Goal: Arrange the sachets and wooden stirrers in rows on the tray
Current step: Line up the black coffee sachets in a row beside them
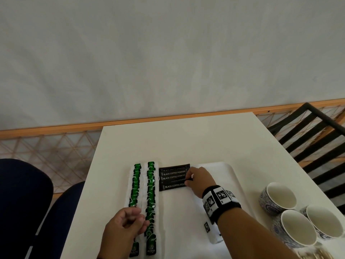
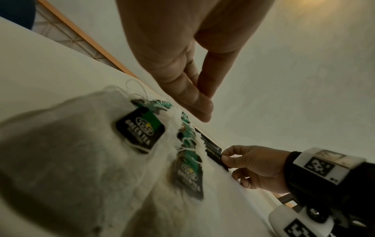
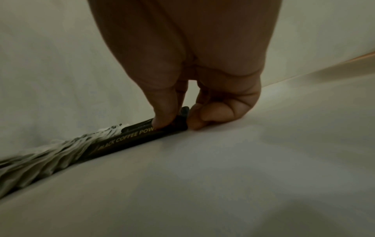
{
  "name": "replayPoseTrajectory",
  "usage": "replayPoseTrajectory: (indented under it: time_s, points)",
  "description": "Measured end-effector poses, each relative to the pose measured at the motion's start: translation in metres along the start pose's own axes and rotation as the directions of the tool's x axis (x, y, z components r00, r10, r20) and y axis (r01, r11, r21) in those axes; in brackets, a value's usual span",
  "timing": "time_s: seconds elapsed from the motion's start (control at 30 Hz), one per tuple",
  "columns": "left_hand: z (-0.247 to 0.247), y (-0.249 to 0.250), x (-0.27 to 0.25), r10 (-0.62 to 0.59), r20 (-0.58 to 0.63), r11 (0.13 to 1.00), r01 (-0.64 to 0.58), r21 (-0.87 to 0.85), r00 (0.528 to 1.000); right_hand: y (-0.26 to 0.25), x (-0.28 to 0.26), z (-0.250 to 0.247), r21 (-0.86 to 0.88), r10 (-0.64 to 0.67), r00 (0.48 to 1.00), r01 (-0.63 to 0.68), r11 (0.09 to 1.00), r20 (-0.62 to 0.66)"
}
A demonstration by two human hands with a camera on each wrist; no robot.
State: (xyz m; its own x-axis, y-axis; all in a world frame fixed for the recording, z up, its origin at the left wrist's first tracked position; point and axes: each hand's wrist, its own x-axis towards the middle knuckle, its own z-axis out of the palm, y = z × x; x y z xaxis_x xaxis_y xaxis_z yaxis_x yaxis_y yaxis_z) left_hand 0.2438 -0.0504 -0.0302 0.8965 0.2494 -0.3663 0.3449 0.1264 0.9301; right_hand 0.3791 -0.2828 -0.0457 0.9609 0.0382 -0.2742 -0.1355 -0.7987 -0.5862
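Two long rows of green tea bags (image 1: 135, 184) (image 1: 150, 187) lie on the left part of the white tray (image 1: 227, 176). To their right, at the far end, several black coffee powder sachets (image 1: 172, 177) lie overlapped in a short row. My right hand (image 1: 188, 179) pinches the right end of one black sachet (image 3: 129, 141), thumb on top and fingers (image 3: 194, 121) curled against its end. My left hand (image 1: 138, 219) hovers over the near part of the tea bag rows (image 2: 140, 128), its fingers (image 2: 202, 110) relaxed and holding nothing.
Three blue-patterned cups (image 1: 278, 198) (image 1: 296, 228) (image 1: 324, 221) stand on the white table (image 1: 168, 141) to the right of the tray. A black slatted chair (image 1: 313, 139) is at the far right, dark blue seats (image 1: 22, 202) at the left. A wall rises behind.
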Motion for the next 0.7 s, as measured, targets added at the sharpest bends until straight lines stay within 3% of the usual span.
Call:
replayPoseTrajectory:
  time_s: [0.4, 0.57, 0.7]
  points:
    - [0.001, 0.007, -0.008, 0.013, 0.007, 0.999, -0.013, 0.033, 1.000, -0.003, -0.008, 0.004, -0.032, -0.053, 0.998, 0.053, 0.998, -0.016]
    - [-0.010, 0.007, -0.019, 0.039, 0.074, 0.942, -0.062, 0.329, 0.996, -0.007, -0.040, -0.003, -0.088, -0.135, 0.990, 0.137, 0.987, 0.030]
    - [-0.018, 0.005, -0.038, -0.015, 0.304, 0.776, -0.181, 0.604, 0.952, -0.018, -0.091, -0.014, -0.181, -0.247, 0.933, 0.299, 0.937, 0.263]
